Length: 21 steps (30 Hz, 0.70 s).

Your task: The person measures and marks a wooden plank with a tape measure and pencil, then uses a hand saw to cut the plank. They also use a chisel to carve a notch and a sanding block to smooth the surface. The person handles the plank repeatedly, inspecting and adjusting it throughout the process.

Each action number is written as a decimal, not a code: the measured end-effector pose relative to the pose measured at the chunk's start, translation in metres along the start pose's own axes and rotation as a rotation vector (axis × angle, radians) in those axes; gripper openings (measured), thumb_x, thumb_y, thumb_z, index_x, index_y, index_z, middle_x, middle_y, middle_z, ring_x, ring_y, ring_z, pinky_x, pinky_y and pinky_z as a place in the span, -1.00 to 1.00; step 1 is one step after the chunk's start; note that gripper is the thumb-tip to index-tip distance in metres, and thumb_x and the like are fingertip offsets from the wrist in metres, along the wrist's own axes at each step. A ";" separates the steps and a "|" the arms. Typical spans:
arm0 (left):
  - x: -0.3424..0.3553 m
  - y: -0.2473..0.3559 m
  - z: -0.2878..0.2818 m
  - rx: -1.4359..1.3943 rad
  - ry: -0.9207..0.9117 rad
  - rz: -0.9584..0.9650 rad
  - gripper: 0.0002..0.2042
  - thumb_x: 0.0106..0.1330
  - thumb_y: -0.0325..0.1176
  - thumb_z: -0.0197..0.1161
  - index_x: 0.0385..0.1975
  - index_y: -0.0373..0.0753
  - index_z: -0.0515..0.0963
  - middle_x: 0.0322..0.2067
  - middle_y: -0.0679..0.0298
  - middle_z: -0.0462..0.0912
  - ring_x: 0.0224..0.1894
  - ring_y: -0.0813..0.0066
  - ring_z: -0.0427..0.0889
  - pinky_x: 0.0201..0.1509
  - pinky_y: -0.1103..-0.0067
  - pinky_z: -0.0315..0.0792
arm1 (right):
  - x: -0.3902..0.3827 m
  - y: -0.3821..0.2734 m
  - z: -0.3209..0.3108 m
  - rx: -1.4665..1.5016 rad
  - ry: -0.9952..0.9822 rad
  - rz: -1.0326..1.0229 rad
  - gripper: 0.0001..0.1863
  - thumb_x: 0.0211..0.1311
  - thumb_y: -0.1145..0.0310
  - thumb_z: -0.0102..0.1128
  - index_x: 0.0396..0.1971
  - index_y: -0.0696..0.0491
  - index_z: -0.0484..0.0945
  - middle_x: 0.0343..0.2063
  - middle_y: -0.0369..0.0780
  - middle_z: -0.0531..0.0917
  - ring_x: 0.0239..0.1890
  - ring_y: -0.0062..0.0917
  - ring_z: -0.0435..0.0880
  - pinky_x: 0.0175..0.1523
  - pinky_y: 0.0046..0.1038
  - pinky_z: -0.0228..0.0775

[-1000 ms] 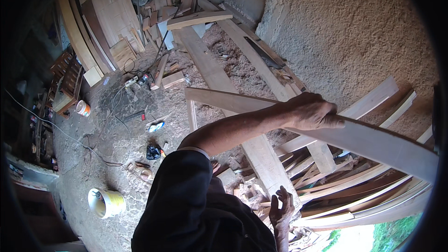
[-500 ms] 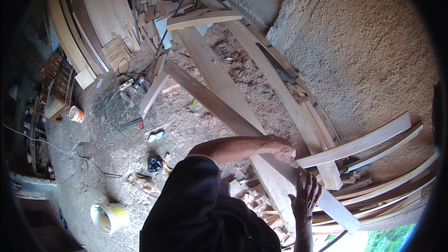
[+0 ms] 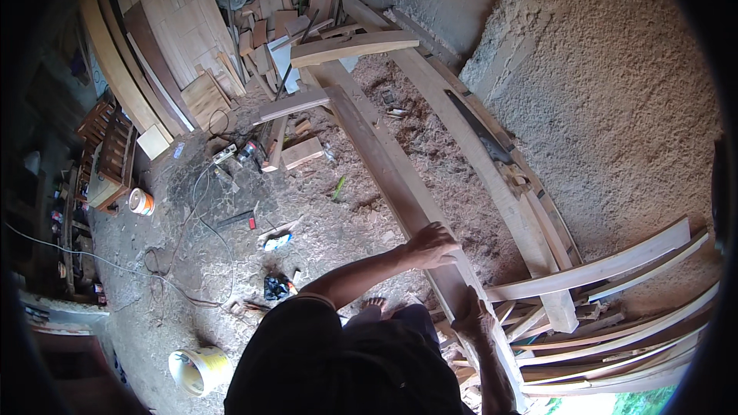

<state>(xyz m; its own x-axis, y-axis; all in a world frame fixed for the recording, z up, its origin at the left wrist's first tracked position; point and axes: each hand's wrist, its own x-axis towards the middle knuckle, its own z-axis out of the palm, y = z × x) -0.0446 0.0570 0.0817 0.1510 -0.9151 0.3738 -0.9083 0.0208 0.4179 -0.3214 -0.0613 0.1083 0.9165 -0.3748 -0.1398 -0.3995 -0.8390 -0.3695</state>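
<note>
A long wooden board (image 3: 377, 161) runs away from me, with a short wooden crosspiece (image 3: 290, 107) sticking out leftward at its far end. My left hand (image 3: 433, 247) is closed over the board, fingers curled across it. Nearer to me, my right hand (image 3: 474, 317) grips the same board, thumb and fingers bent about it. Below and along it lies a wide plank (image 3: 355, 91), partly covered by the board. A curved piece of wood (image 3: 355, 47) rests across the plank's far end and a second plank (image 3: 469, 150) to the right.
A handsaw (image 3: 478, 127) lies on the right plank. Curved wooden strips (image 3: 615, 342) are stacked at the near right, beside the rough wall (image 3: 607, 123). Offcuts (image 3: 269, 4) pile up at the back. Cables, a power strip (image 3: 224, 154) and a bucket (image 3: 201, 371) are on the left floor.
The board has swung: its near end moved left and its crosspiece turned to point left, so it lies along the wide plank. My right hand's spread fingers have closed on it.
</note>
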 end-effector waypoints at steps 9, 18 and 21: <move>-0.110 -0.098 0.038 -0.259 0.398 -0.995 -0.32 0.36 -0.12 0.23 0.40 -0.29 0.18 0.40 -0.14 0.20 0.42 -0.09 0.23 0.46 0.22 0.20 | 0.038 0.032 0.068 -0.119 -0.075 0.158 0.42 -0.56 -0.25 0.67 0.45 -0.05 0.13 -0.05 -0.04 0.55 0.03 -0.01 0.57 0.04 0.07 0.44; -0.059 -0.188 0.067 -0.528 0.595 -1.106 0.11 0.27 -0.03 0.35 0.47 -0.31 -0.45 0.44 -0.39 -0.21 0.48 -0.25 0.01 0.53 0.25 0.09 | 0.091 0.029 0.080 0.009 0.051 -0.100 -0.12 0.12 0.27 0.29 0.42 0.15 0.09 0.27 0.17 0.35 0.28 0.23 0.31 0.36 0.11 0.17; -0.042 -0.199 0.066 -0.531 0.677 -1.273 0.15 0.24 -0.05 0.38 0.46 -0.31 -0.50 0.39 -0.44 -0.14 0.43 -0.31 0.08 0.51 0.23 0.13 | 0.105 0.022 0.075 0.103 0.040 -0.144 -0.09 0.15 0.25 0.27 0.46 0.15 0.03 0.31 0.24 0.27 0.36 0.26 0.21 0.40 0.12 0.11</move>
<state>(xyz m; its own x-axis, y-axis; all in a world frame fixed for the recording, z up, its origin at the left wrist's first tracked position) 0.1043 0.0649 -0.0715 0.9722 -0.0911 -0.2159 0.1738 -0.3377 0.9251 -0.2321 -0.0897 0.0161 0.9615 -0.2714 -0.0425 -0.2584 -0.8411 -0.4752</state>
